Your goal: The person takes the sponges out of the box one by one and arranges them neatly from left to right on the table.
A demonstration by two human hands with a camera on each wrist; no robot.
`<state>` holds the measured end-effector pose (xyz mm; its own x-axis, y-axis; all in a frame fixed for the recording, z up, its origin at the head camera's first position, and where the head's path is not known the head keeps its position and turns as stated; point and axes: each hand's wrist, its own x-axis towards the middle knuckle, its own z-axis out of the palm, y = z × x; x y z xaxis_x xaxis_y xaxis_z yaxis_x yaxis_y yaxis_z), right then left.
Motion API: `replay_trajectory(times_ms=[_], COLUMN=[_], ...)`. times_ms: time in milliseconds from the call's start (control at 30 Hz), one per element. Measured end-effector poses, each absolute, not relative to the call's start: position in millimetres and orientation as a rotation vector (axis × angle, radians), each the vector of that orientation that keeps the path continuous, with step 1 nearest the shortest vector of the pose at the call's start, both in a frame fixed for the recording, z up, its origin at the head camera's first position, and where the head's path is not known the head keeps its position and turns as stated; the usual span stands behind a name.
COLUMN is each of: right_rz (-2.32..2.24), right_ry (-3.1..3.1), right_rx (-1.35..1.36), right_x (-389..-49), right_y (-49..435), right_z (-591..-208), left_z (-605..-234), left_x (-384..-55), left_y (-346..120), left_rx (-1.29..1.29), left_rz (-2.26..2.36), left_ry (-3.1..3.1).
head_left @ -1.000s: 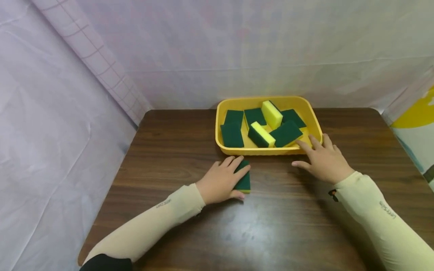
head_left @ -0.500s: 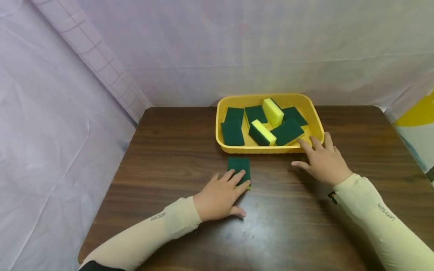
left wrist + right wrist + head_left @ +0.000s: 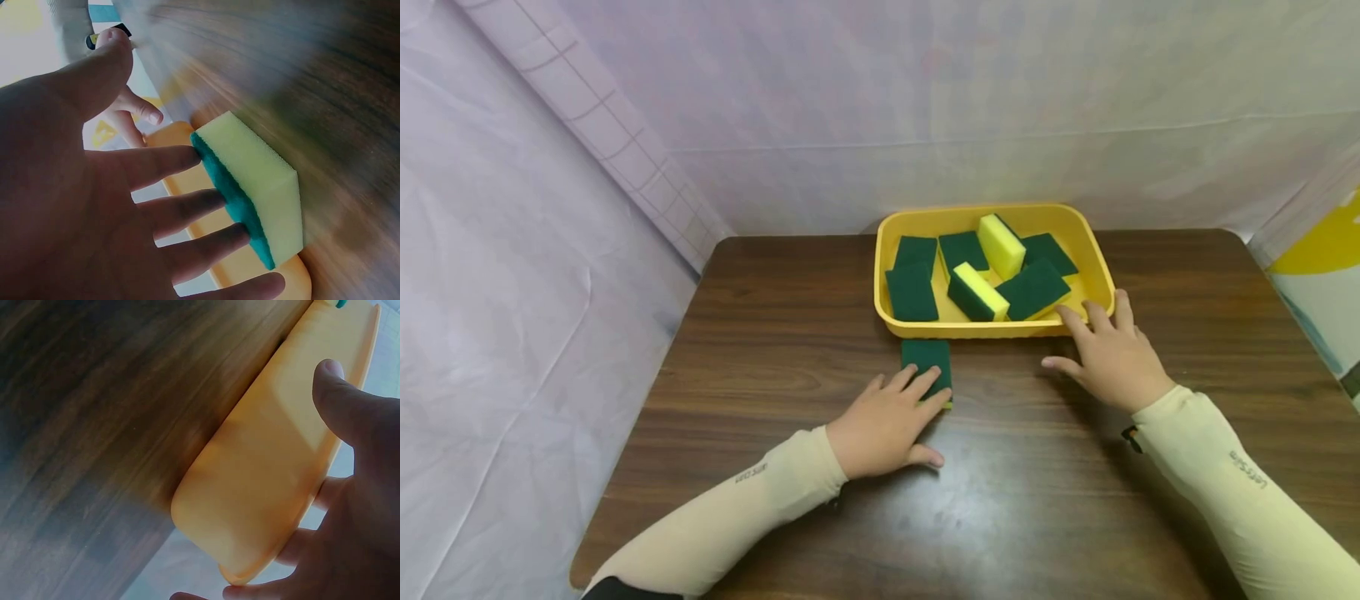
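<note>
A green-and-yellow scrub sponge [image 3: 927,354] lies flat on the table, green side up, just in front of the yellow tray [image 3: 985,331]. My left hand [image 3: 877,427] has spread, straight fingers, with fingertips on the sponge's green face. Its thumb stays apart from the sponge, as the left wrist view of the sponge [image 3: 262,181] also shows. At the tray's front right corner is my right hand [image 3: 1117,360], its spread fingers resting over the rim. The right thumb points left, outside the tray wall [image 3: 256,456].
Inside the tray lie several more scrub sponges [image 3: 1033,289], some flat and two on edge with yellow foam showing. The brown wooden table [image 3: 760,333] reaches back to a pale cloth wall [image 3: 850,108]. Another pale sheet [image 3: 512,333] hangs on the left.
My left hand first drew back toward me, uncovering more of the sponge, then moved slightly forward. The sponge has slid closer to the tray's front. My right hand has stayed on the rim.
</note>
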<state>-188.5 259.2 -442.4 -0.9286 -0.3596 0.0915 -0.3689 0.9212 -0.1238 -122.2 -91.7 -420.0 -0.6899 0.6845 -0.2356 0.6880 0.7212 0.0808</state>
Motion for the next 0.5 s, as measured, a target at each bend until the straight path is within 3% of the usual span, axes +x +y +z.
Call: replay_trajectory(times_ms=[500], right_rz=[0.237], right_ry=[-2.964], right_rx=[0.569], right_x=[-188.9], right_y=[259.5], right_z=[-445.4], left_z=[-420.9], left_x=[-127.1], left_y=[-91.4], left_rx=[1.084], left_rz=[-0.004], left_ry=[2.676])
